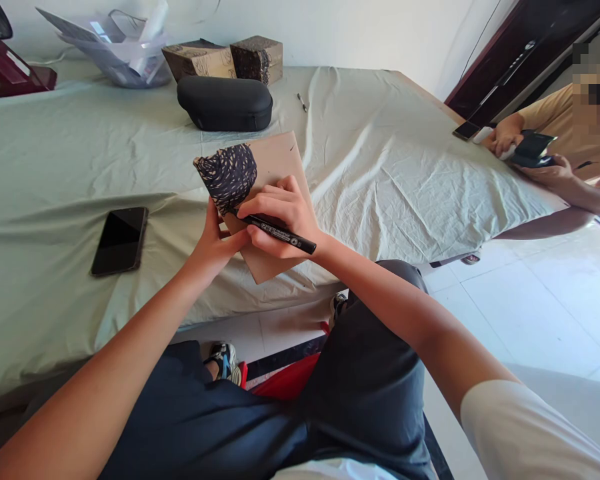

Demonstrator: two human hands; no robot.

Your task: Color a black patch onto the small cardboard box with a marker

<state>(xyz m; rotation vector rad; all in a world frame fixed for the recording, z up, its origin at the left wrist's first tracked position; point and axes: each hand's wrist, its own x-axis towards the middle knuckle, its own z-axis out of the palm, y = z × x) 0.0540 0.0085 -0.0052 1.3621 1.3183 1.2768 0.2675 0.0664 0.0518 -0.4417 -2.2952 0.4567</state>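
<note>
A black marker [283,235] is in my right hand [285,213], which rests on a brown cardboard piece [275,160]. The marker's tip points at the lower edge of a dark patterned area [229,175] covering the cardboard's upper left corner. This patch is black with small bare brown flecks. My left hand [215,239] grips the cardboard's left edge, its thumb reaching toward the right hand; some of its fingers are hidden beneath the board. The cardboard lies tilted near the front edge of the cloth-covered table.
A phone [120,241] lies left of my hands. Behind the cardboard are a black case [225,104], two patterned boxes [257,59], a pen [302,102] and a plastic basket [130,60]. Another person's hands [545,167] hold a dark object at the right.
</note>
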